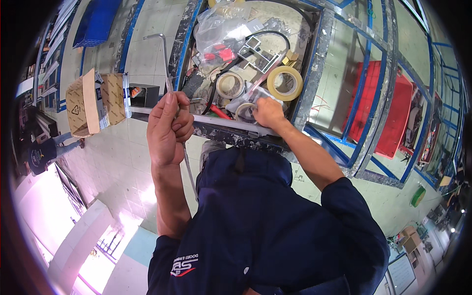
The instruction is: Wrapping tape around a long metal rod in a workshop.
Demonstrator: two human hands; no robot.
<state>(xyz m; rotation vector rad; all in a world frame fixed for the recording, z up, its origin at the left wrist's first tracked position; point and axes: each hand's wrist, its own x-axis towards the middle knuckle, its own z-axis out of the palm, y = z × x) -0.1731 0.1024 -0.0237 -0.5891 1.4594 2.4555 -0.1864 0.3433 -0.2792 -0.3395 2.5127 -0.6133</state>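
Observation:
My left hand (169, 129) is closed around a long thin metal rod (163, 56). The rod's upper end bends sideways, and its lower end runs down past my wrist. My right hand (269, 114) reaches into a shallow tray with a worn dark rim (305, 73). Its fingers curl down beside a pale ring-shaped roll (244, 112) and clear plastic; what they grip is hidden. Close by lie a yellowish tape roll (285, 83), a whitish tape roll (230, 85), a red-handled tool (220, 112) and a cut metal profile (258, 55).
Clear plastic bags (221, 29) and red pieces (225, 54) fill the tray's far left. A cardboard box (96, 103) stands at left, below a blue bin (97, 22). Blue metal frames (364, 88) and a red bin (381, 105) are at right. Another person (43, 155) is far left.

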